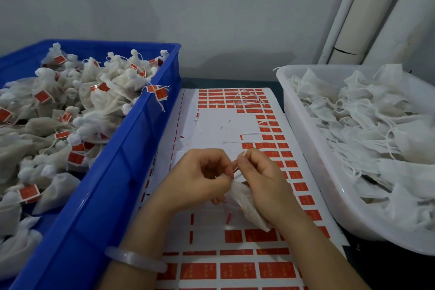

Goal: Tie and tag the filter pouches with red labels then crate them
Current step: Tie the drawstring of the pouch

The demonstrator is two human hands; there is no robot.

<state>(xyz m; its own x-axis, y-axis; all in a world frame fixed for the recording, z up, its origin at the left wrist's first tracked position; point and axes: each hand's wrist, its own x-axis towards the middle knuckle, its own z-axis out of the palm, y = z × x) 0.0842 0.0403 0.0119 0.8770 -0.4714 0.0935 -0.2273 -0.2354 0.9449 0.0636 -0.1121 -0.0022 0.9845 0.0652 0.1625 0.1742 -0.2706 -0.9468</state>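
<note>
Centrally, over the label sheet (211, 125), the left hand (202, 176) and right hand (261, 179) were both curled, fingertips pinching the drawstring (237, 168) of one filter pouch (247, 205) held under the right palm. Tagged pouches (113, 82) filled the blue crate (122, 148) at left; untagged pouches (376, 125) lay in the white bin (303, 125) at right.

Both hands over label sheet (211, 125): left hand (200, 179) and right hand (261, 179) pinch string (236, 168) of filter pouch (249, 209). Blue crate (131, 148) left holds tagged pouches (70, 110); white bin (329, 183) right holds untied pouches (367, 125).
</note>
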